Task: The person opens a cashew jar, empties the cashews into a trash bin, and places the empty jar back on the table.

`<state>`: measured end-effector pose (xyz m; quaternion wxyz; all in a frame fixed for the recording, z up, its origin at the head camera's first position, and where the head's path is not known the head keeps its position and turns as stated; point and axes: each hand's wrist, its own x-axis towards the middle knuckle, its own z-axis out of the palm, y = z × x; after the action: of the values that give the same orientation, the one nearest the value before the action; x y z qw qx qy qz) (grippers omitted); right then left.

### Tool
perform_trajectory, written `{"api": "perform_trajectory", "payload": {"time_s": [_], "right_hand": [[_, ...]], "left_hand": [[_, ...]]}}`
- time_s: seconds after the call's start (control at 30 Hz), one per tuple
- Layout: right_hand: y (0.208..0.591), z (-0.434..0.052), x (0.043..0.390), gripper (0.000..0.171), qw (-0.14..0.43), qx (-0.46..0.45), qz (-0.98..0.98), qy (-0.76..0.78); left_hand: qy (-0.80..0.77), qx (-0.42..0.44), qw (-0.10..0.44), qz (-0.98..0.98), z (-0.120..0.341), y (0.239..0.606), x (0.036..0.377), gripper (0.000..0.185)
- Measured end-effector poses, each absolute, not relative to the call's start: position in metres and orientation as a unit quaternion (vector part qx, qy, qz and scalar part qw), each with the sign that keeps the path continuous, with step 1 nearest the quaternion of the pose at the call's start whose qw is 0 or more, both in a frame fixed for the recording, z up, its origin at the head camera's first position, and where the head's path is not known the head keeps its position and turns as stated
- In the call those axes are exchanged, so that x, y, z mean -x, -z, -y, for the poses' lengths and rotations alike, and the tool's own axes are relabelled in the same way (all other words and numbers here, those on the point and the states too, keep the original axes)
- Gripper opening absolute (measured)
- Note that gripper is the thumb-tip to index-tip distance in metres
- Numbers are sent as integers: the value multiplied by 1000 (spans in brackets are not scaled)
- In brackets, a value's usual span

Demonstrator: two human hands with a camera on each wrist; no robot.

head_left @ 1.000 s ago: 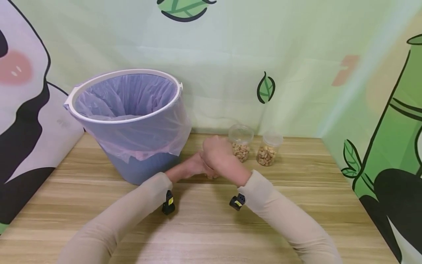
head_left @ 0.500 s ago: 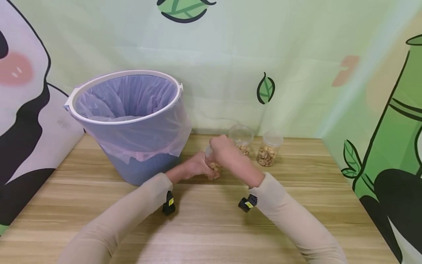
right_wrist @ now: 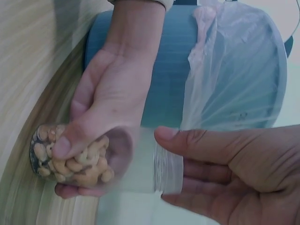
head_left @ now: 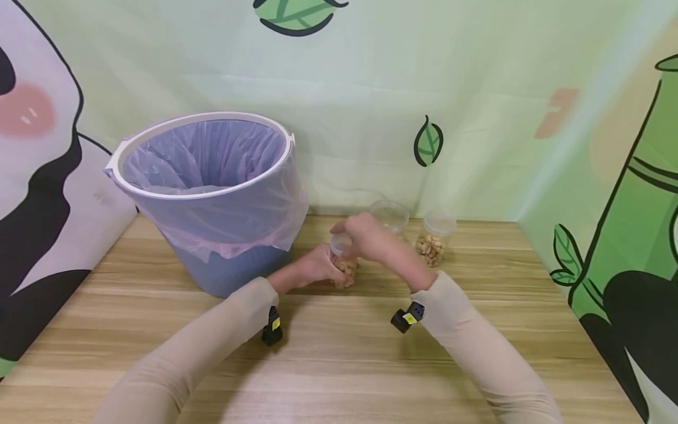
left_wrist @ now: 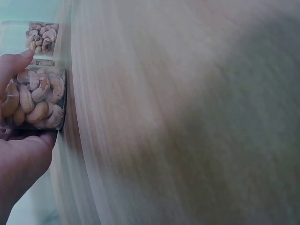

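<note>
My left hand [head_left: 316, 265] grips a clear screw-top jar [right_wrist: 143, 161] of cashews [left_wrist: 40, 101] low around its body, near the tabletop. In the right wrist view, the left thumb lies across the jar's side. The jar's clear lid [right_wrist: 173, 173] is on its mouth. My right hand [right_wrist: 243, 168] holds the lid, thumb at one edge and fingertips at the opposite edge. Seen from the head, the right hand [head_left: 371, 235] arches over the jar top and partly hides a second jar [head_left: 390, 215] behind it. A third nut jar [head_left: 431, 247] stands to the right.
A large blue bin [head_left: 228, 271] with a white rim stands left of the hands. A translucent bag [head_left: 249, 221] lines it and hangs over its side. The wooden table [head_left: 328, 359] meets a printed cloth backdrop [head_left: 477, 147] at the back.
My right hand has shifted right and its fingers have loosened from a tight wrap, exposing the held jar's lid. The left hand stays about where it was, around the jar.
</note>
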<state>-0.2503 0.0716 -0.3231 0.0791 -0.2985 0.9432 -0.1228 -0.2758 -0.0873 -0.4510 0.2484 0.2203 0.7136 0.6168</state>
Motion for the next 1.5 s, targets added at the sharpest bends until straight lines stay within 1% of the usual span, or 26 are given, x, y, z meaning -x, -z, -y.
{"api": "perform_trajectory", "payload": {"time_s": [0.27,0.4,0.47,0.57,0.63,0.7,0.77,0.83,0.9,0.97,1.07,1.13,1.2,1.27,1.3,1.33,1.43,1.5], "right_hand": [[323,-85,260,54,98,369,-913,145],[323,-88,263,57,101,388,-905,143],[324,-87,263,58,95,388,-906,140],[329,-79,260,55,46,353,-928,108],[333,-70,255,55,0,298,-952,66],[339,-60,248,59,-36,231,-972,21],[343,-52,242,63,-48,178,-983,-10],[346,-48,237,62,-54,154,-986,-17],[346,-47,235,60,-54,156,-986,-10],[344,-49,235,57,-58,180,-982,-6],[338,-53,238,53,-39,215,-976,19],[335,-56,240,46,-18,232,-972,46],[331,-59,242,35,7,238,-968,76],[329,-62,244,20,24,245,-965,94],[328,-63,245,17,30,250,-963,100],[327,-64,246,21,34,258,-960,100],[323,-66,249,44,47,282,-952,106],[320,-67,250,53,52,294,-947,117]], "left_hand": [[-616,-226,256,-710,89,452,277,45],[-618,-225,259,-707,88,452,277,45],[-618,-226,258,-707,88,452,277,45],[-617,-231,255,-707,88,451,277,42],[-615,-237,255,-708,88,451,278,35],[-616,-240,255,-706,88,451,278,29],[-613,-241,254,-708,88,451,277,21],[-615,-245,252,-706,87,450,277,16],[-614,-245,248,-708,86,450,276,15],[-614,-241,248,-709,86,449,276,17],[-611,-221,248,-719,86,449,276,24],[-607,-211,249,-725,87,449,275,27],[-603,-209,248,-729,87,448,275,26],[-597,-213,246,-733,87,448,275,24],[-596,-214,245,-734,87,448,275,24],[-598,-216,245,-732,87,448,275,25],[-604,-221,245,-725,87,449,275,30],[-610,-225,248,-718,87,449,276,36]]}}
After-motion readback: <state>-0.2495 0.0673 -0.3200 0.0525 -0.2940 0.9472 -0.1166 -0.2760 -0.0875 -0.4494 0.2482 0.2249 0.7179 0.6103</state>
